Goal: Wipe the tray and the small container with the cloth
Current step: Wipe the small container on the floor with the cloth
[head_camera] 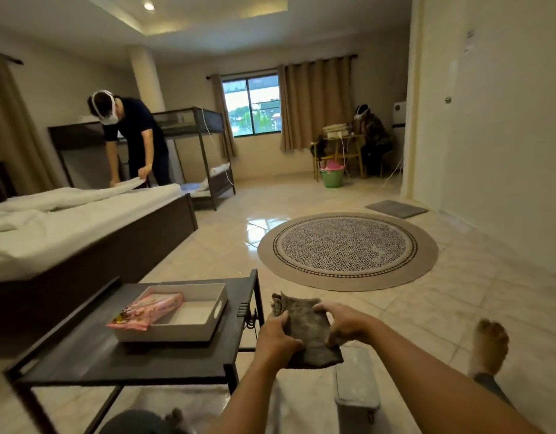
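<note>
A folded grey-brown cloth (305, 327) is held in the air to the right of the dark side table (92, 361). My left hand (276, 338) grips its near left edge and my right hand (341, 322) grips its right side. On the table stands a white rectangular tray (218, 311) with handle slots. A pink snack packet (148, 310) leans over the tray's left rim. A grey lidded small container (356, 383) stands on the floor below the cloth.
A bed with white sheets (67, 227) lies to the left, where a person (129, 139) bends over it. A round patterned rug (347, 250) covers the tiled floor ahead. My bare foot (489, 346) is at the right. Another person sits at a far desk (342, 145).
</note>
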{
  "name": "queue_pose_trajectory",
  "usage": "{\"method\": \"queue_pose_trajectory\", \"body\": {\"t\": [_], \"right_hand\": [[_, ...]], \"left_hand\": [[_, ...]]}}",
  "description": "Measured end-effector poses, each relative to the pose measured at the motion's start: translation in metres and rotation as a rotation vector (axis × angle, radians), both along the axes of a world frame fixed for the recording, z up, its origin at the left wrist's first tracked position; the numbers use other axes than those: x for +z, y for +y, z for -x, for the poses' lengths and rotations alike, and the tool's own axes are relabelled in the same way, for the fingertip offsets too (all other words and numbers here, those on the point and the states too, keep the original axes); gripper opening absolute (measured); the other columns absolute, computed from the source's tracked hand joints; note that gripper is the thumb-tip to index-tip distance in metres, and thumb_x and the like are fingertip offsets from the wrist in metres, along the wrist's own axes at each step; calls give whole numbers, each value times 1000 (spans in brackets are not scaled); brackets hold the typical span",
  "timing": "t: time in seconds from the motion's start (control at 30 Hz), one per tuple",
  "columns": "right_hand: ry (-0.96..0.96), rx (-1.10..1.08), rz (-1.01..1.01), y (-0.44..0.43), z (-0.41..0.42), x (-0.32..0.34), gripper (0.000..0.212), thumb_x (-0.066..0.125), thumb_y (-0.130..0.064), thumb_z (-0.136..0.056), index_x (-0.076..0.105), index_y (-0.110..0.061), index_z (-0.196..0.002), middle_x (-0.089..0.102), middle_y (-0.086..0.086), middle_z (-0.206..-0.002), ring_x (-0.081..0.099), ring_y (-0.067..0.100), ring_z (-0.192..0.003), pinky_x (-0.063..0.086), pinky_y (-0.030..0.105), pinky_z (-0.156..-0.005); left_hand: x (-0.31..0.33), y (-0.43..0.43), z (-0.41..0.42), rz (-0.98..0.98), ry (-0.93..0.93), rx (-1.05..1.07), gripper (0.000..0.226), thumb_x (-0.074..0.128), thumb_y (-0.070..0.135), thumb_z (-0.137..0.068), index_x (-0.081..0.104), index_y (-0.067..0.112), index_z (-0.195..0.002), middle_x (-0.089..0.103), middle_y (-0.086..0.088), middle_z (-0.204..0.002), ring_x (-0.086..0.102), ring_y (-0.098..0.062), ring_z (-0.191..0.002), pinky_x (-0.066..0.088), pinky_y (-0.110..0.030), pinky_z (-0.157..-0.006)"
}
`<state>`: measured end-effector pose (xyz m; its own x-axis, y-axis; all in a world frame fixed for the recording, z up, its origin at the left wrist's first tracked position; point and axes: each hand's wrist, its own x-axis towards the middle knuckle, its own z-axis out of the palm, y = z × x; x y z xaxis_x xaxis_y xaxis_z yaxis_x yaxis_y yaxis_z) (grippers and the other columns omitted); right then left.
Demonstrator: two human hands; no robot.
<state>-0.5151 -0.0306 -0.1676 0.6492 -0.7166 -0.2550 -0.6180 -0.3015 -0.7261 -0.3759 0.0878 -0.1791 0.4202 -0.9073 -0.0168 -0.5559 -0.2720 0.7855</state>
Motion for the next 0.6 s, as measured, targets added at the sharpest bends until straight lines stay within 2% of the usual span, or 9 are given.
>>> {"method": "queue_pose_trajectory", "body": {"t": [0.13, 0.23, 0.33, 0.4, 0.43, 0.5, 0.53, 0.6], "right_hand": [[-25, 22, -69, -11, 1, -32, 91, 71, 15, -70, 40, -21, -147, 40, 6, -143, 49, 29, -122, 61, 44, -85], [-98, 4, -165, -20, 4, -57, 82, 69, 11, -77, 40, -20, -147, 43, 2, -135, 51, 25, -117, 61, 40, -85], [-135, -156, -135, -38, 16, -89, 64, 65, -7, -89, 40, -16, -147, 53, 9, -129, 58, 20, -104, 54, 26, -77], [-90, -296, -87, -53, 27, -113, 59, 60, -13, -92, 40, -14, -147, 55, 9, -116, 58, 20, -95, 48, 26, -75], [-62, -350, -88, -59, 32, -124, 58, 57, -12, -92, 39, -13, -148, 55, 10, -115, 57, 23, -97, 47, 29, -79], [-1, -439, -102, -69, 38, -147, 59, 53, -12, -93, 35, -15, -150, 54, 17, -133, 54, 31, -116, 45, 36, -92], [28, -472, -119, -73, 39, -158, 60, 51, -12, -94, 33, -17, -150, 49, 19, -142, 51, 35, -125, 43, 38, -96], [75, -494, -165, -82, 38, -182, 63, 51, -13, -94, 29, -22, -152, 47, 20, -146, 49, 37, -128, 43, 40, -99]], "left_hand": [[-24, 0, 3, -42, -6, -3, 77, 76, 9, -81, 35, 8, -147, 42, -7, -142, 46, -22, -127, 46, -29, -101], [-46, -6, -1, -64, 47, 14, 79, 76, 7, -81, 34, 10, -148, 40, -6, -146, 46, -20, -128, 46, -27, -99], [-67, -12, -6, -113, 118, 16, 82, 77, 9, -80, 32, 12, -149, 37, -8, -150, 45, -21, -128, 47, -29, -101], [-78, -18, -11, -129, 117, 14, 83, 77, 11, -80, 31, 12, -149, 33, -9, -152, 41, -24, -131, 43, -35, -107], [-83, -22, -13, -132, 117, 12, 83, 77, 12, -81, 31, 12, -150, 31, -9, -153, 39, -25, -133, 39, -35, -108], [-90, -30, -16, -125, 152, -5, 82, 76, 14, -82, 29, 15, -150, 27, -9, -155, 36, -26, -135, 39, -37, -109], [-95, -36, -17, -115, 187, -18, 83, 76, 15, -82, 29, 18, -151, 26, -8, -156, 38, -25, -134, 42, -38, -107], [-101, -47, -19, -85, 265, -52, 83, 76, 15, -82, 30, 21, -150, 28, -4, -154, 42, -23, -129, 50, -36, -100]]}}
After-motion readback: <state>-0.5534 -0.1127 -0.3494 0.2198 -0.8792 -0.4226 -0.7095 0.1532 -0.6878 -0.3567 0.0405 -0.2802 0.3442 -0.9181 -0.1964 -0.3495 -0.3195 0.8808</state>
